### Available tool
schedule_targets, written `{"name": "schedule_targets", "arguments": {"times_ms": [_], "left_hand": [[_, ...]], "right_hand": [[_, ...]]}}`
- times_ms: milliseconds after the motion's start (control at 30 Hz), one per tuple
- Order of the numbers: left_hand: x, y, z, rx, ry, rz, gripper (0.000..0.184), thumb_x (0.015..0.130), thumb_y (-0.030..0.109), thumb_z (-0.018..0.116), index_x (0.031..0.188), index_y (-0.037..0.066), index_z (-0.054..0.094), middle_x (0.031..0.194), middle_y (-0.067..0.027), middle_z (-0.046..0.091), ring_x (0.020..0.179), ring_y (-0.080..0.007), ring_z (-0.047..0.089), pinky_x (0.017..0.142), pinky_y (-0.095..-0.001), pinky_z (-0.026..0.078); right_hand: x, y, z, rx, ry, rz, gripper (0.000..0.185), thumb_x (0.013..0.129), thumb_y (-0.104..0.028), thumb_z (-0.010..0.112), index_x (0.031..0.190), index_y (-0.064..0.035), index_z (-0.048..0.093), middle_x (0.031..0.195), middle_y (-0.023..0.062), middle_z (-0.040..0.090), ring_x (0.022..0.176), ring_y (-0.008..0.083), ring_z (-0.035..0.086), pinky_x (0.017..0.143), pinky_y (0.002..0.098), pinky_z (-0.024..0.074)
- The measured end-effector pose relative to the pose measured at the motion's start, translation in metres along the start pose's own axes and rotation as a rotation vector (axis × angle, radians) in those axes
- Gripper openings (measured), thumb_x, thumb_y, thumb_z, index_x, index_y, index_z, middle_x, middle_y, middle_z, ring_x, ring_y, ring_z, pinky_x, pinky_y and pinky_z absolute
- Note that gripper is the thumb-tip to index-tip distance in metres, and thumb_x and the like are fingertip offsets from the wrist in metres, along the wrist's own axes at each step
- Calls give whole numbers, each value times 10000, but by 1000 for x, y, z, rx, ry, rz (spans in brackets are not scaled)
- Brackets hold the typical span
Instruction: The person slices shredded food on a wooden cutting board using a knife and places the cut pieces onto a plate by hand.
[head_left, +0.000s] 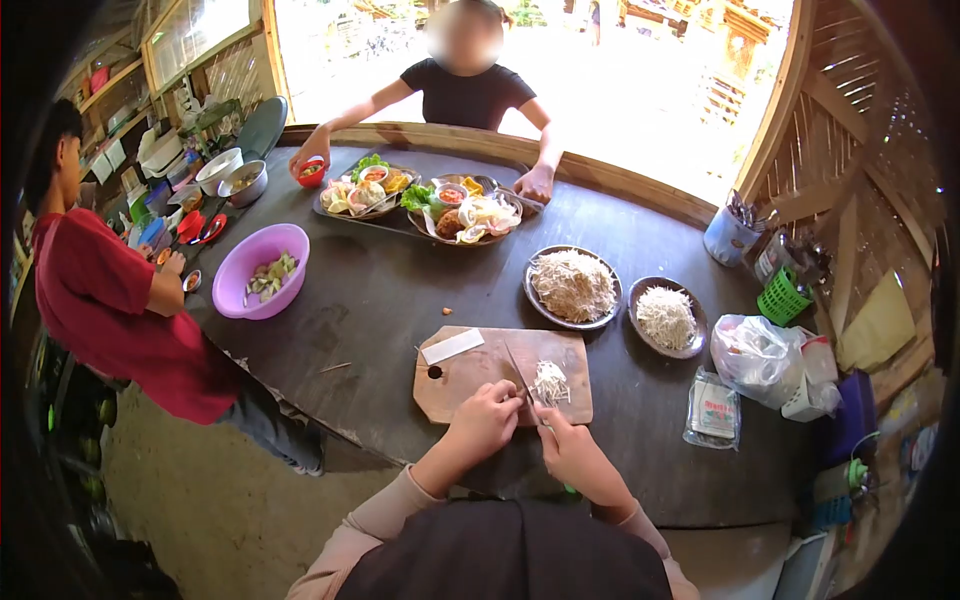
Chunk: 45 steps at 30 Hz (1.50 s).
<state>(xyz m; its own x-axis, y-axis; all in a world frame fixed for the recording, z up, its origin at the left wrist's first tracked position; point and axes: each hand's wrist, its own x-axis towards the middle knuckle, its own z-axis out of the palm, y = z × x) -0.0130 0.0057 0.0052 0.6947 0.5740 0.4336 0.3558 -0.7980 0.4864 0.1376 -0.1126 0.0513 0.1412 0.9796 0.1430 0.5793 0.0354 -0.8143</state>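
Note:
Gripped in my right hand (577,455) is a knife (519,370), its blade pointing forward and left over a wooden cutting board (435,398). The fingers of my left hand (482,420) are curled and pressed together at the board's near edge, close beside the blade; what they hold is too hidden to name. To the right of the blade lies a small heap of thin white shreds (551,383). A flat white slab (452,346) rests at the board's far left. Beyond the board are two plates heaped with pale shreds, a larger heap (572,284) and a smaller one (667,317).
A purple bowl (232,283) of cut pieces stands left. Across the table, a person in black (462,100) touches a tray of filled plates (395,218) and a red cup (311,174). A person in red (110,300) works left. Plastic bags (750,350) sit right.

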Motion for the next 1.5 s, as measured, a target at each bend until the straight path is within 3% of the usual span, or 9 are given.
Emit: {"name": "schedule_targets", "arguments": {"times_ms": [33,567,633,733,867,933,1033,1133,1500], "left_hand": [[0,0,0,-18,-3,-13,185,835,87,643,991,6,701,1064,-100,616,959,-298,607,835,-389,517],[-2,-2,-1,-29,-2,-1,193,829,83,650,1003,16,702,1067,-97,617,964,-297,606,827,-391,515],[-2,-2,-1,-36,-7,-18,185,830,84,650,994,15,703,1068,-97,617,963,-297,606,827,-390,515],[-1,-3,0,-47,0,-20,169,836,85,649,979,14,704,1068,-95,617,962,-298,607,827,-389,516],[-2,-2,-1,-48,-11,-27,154,844,87,647,967,15,706,1064,-92,620,959,-296,609,829,-390,517],[-2,-2,0,-43,-5,-27,151,844,87,648,963,15,705,1061,-90,621,960,-295,609,829,-389,518],[-2,0,-1,-52,13,-15,145,843,86,649,955,14,704,1057,-87,624,957,-292,610,825,-386,518],[-3,1,0,-57,26,-11,140,840,82,648,949,14,704,1054,-85,626,948,-290,611,819,-384,519],[-5,-5,2,-47,13,-10,130,841,97,650,930,21,707,1036,-82,624,926,-283,614,802,-386,523]], "right_hand": [[0,-7,-4,26,-69,100,301,956,-44,545,1254,5,546,773,314,622,742,448,658,619,466,498],[3,1,7,20,54,-39,300,957,-52,554,1253,-4,563,768,305,622,736,448,657,617,466,495],[-1,-10,2,27,-83,172,286,977,-75,533,1255,-13,559,743,285,621,672,431,647,628,436,505],[3,7,13,4,66,-33,285,980,-76,531,1257,-14,559,732,273,627,645,402,655,619,418,508],[4,4,8,5,69,-69,287,981,-78,533,1260,-17,560,698,255,625,592,358,652,596,392,503],[-1,-6,4,35,-51,146,280,983,-76,526,1254,-14,561,653,219,622,537,291,642,564,371,493],[5,11,16,-3,59,-10,280,987,-81,520,1255,-11,557,619,186,614,497,238,615,536,365,483],[2,4,9,57,0,99,287,987,-81,520,1264,-16,552,592,155,601,465,195,582,507,357,469],[-4,11,19,45,49,66,270,977,-84,544,1238,-24,580,622,200,604,453,233,570,502,372,456]]}}
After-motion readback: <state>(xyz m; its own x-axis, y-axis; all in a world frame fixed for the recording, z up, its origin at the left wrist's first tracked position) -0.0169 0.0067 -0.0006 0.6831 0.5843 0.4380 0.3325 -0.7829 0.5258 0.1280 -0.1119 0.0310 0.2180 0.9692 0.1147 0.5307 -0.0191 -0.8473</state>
